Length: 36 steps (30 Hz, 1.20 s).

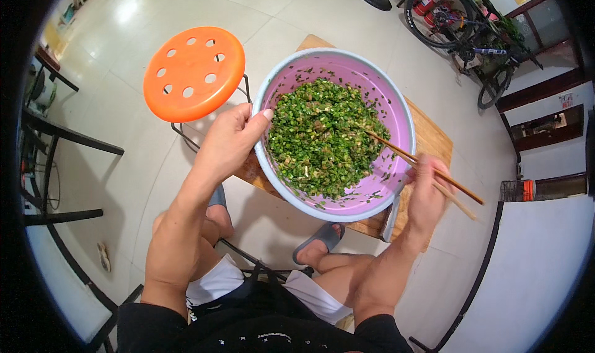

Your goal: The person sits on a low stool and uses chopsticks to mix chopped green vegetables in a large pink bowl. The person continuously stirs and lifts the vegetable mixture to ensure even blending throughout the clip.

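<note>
A large pink bowl (396, 111) with a pale rim sits on a low wooden board (434, 139) in front of me. It holds a heap of chopped green filling (322, 136). My left hand (230, 139) grips the bowl's left rim, thumb on the edge. My right hand (427, 192) is at the bowl's right rim and holds a pair of wooden chopsticks (403, 155), whose tips are stuck into the right side of the greens.
An orange round stool (193, 73) with holes stands left of the bowl. My feet in grey slippers (319, 240) rest under the board. A bicycle (465, 25) leans at the back right. Dark chair frames (62, 142) stand at the left.
</note>
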Tool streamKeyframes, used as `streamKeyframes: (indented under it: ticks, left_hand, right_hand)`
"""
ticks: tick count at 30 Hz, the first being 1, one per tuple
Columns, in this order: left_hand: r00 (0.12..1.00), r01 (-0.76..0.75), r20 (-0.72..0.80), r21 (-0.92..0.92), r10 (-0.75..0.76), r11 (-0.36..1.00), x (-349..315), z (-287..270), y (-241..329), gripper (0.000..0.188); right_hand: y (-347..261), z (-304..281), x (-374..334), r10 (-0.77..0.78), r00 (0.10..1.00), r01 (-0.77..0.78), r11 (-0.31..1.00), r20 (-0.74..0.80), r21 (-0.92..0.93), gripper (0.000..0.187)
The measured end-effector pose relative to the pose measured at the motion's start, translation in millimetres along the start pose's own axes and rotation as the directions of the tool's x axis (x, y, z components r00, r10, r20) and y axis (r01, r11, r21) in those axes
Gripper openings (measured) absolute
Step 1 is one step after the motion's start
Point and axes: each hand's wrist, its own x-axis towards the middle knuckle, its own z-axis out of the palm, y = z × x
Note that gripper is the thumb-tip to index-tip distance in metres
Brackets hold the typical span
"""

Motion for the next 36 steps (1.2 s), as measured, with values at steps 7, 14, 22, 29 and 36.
streamKeyframes:
  ticks: [7,14,22,29,36]
  left_hand:
    - [1.000,-0.024,-0.012,0.001,0.024,1.000,-1,-2,-2,0.039]
    - [1.000,-0.023,-0.010,0.054,0.024,0.998,1,-3,-4,0.041]
    - [0.999,-0.038,-0.020,0.094,0.040,0.995,1,-2,0,0.044]
    - [0.999,0.034,-0.005,0.054,-0.034,0.998,-1,-4,3,0.044]
    - [0.998,0.048,0.038,0.086,-0.051,0.995,-4,-6,13,0.038]
  right_hand:
    - [-18,8,-5,-0.255,0.734,0.257,0.962,0.630,0.090,0.010]
    - [-25,4,0,-0.279,0.805,0.271,0.958,0.524,0.093,0.012]
    - [-23,57,11,-0.483,0.755,0.559,0.827,0.444,-0.051,0.018]
    - [-11,33,9,-0.091,0.991,0.108,0.976,0.095,-0.191,0.030]
    - [-11,41,5,0.027,0.999,-0.025,0.998,-0.025,0.056,0.041]
